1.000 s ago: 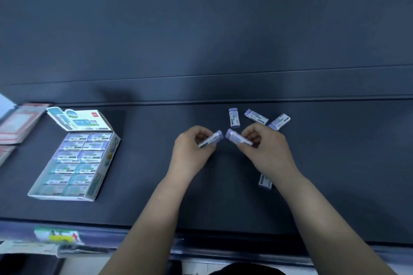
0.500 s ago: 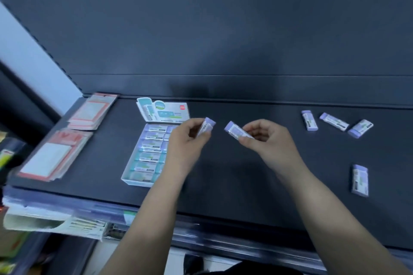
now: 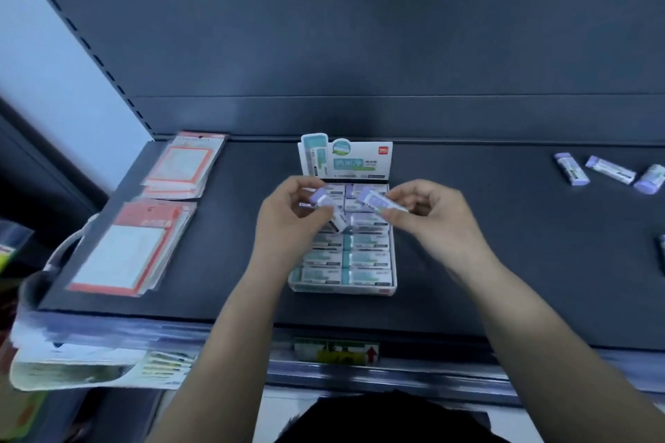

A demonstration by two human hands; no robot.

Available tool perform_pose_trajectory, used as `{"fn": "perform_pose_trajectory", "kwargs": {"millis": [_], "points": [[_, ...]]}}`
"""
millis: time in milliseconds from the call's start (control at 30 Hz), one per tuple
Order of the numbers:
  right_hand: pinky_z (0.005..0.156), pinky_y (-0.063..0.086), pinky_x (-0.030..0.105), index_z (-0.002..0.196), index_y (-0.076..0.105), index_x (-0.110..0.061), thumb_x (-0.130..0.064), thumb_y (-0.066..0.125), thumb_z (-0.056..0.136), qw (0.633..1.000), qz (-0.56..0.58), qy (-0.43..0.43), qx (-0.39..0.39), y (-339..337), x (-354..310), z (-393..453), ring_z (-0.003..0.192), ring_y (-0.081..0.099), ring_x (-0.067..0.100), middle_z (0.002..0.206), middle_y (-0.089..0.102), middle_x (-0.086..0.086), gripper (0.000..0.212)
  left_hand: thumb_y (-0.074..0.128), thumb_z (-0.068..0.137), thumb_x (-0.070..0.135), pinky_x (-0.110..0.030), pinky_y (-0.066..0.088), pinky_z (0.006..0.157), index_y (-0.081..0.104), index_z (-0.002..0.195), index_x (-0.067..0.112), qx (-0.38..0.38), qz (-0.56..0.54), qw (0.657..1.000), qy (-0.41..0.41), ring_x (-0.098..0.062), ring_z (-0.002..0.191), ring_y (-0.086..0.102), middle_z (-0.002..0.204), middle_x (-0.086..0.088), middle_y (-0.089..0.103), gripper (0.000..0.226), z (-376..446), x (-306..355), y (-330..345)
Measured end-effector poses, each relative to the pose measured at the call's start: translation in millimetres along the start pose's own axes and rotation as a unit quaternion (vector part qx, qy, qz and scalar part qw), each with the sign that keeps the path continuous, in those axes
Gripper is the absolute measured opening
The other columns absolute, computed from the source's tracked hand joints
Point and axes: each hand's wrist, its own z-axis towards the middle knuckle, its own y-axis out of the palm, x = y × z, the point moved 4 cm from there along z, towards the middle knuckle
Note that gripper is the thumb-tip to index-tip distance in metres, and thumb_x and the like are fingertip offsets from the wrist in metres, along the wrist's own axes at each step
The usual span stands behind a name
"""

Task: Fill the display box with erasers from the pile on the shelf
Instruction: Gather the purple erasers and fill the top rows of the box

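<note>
Display box [image 3: 393,273] at centre of dark shelf [image 3: 503,262], header card upright at rear; rows of wrapped erasers [image 3: 367,257] inside, teal-ended near front, purple toward rear. Left hand [image 3: 288,223] over rear left of box, fingers curled, pinching one purple eraser [image 3: 325,207] between thumb and fingertips, tilted, lower end down near packed rows; contact with them not discernible. Right hand [image 3: 431,218] over rear right, fingers curled, pinching second purple eraser [image 3: 378,203] by one end, held above box. Loose erasers [image 3: 608,169] lying flat at far right of shelf, well apart from box. Red-bordered packets [image 3: 133,255] in two stacks at left.
</note>
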Motion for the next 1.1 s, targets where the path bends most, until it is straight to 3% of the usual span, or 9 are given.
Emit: {"fn": "perform_pose_trajectory", "kwargs": {"millis": [133, 267, 333, 467, 767, 900, 1100], "points": [[0.071, 0.050, 0.029, 0.075, 0.067, -0.022, -0.008, 0.074, 0.072, 1.000, -0.028, 0.006, -0.004, 20, 2, -3, 0.067, 0.056, 0.009, 0.070, 0.062, -0.006, 0.016, 0.069, 0.076, 0.003, -0.031, 0.054, 0.071, 0.059, 0.077, 0.026, -0.034, 0.006, 0.999, 0.027, -0.016, 0.070, 0.061, 0.078, -0.001, 0.066, 0.025, 5, -5, -14], [0.070, 0.053, 0.034, 0.078, 0.068, -0.021, -0.009, 0.074, 0.073, 0.999, -0.050, 0.008, 0.016, 24, 2, -7, 0.066, 0.056, 0.012, 0.071, 0.063, -0.004, 0.014, 0.073, 0.073, 0.009, -0.006, 0.041, 0.055, 0.060, 0.073, 0.024, -0.074, 0.060, 0.994, 0.048, 0.001, 0.055, 0.049, 0.069, 0.006, 0.064, 0.020, 7, -9, -19], [0.065, 0.054, 0.031, 0.078, 0.068, -0.019, -0.008, 0.074, 0.074, 0.998, -0.057, 0.005, 0.017, 24, 1, -7, 0.063, 0.056, 0.014, 0.070, 0.062, -0.002, 0.013, 0.073, 0.073, 0.010, -0.004, 0.036, 0.050, 0.062, 0.076, 0.018, -0.091, 0.078, 0.991, 0.057, 0.003, 0.048, 0.046, 0.064, 0.009, 0.060, 0.014, 6, -11, -20], [0.054, 0.047, 0.016, 0.072, 0.067, -0.026, -0.007, 0.073, 0.073, 0.995, -0.098, -0.006, 0.014, 24, -2, -6, 0.050, 0.050, 0.002, 0.064, 0.059, -0.008, 0.020, 0.073, 0.073, 0.013, -0.006, 0.035, 0.050, 0.062, 0.075, 0.016, -0.098, 0.119, 0.984, 0.090, -0.002, 0.051, 0.043, 0.057, 0.011, 0.050, 0.012, 6, -18, -24], [0.069, 0.048, 0.035, 0.080, 0.069, -0.019, -0.010, 0.073, 0.074, 0.991, -0.130, -0.008, -0.011, 24, 0, -1, 0.065, 0.054, 0.020, 0.071, 0.062, -0.001, 0.012, 0.073, 0.075, 0.020, -0.007, 0.036, 0.059, 0.063, 0.077, 0.020, -0.112, 0.183, 0.966, 0.143, -0.003, 0.060, 0.043, 0.072, 0.007, 0.056, 0.010, 9, -25, -28], [0.066, 0.045, 0.027, 0.078, 0.067, -0.028, -0.012, 0.074, 0.074, 0.989, -0.142, -0.022, -0.020, 21, -1, -1, 0.063, 0.053, 0.017, 0.070, 0.062, 0.000, 0.018, 0.071, 0.077, 0.020, -0.003, 0.035, 0.061, 0.069, 0.080, 0.018, -0.104, 0.188, 0.964, 0.159, 0.005, 0.066, 0.046, 0.076, 0.013, 0.054, 0.005, 11, -27, -29], [0.071, 0.045, 0.031, 0.077, 0.068, -0.027, -0.011, 0.074, 0.074, 0.988, -0.145, -0.032, -0.033, 16, -1, -3, 0.069, 0.052, 0.019, 0.082, 0.068, 0.018, 0.018, 0.070, 0.078, 0.018, -0.004, 0.037, 0.060, 0.071, 0.081, 0.016, -0.117, 0.180, 0.964, 0.157, 0.002, 0.065, 0.048, 0.074, 0.013, 0.056, 0.004, 13, -28, -31]]}}
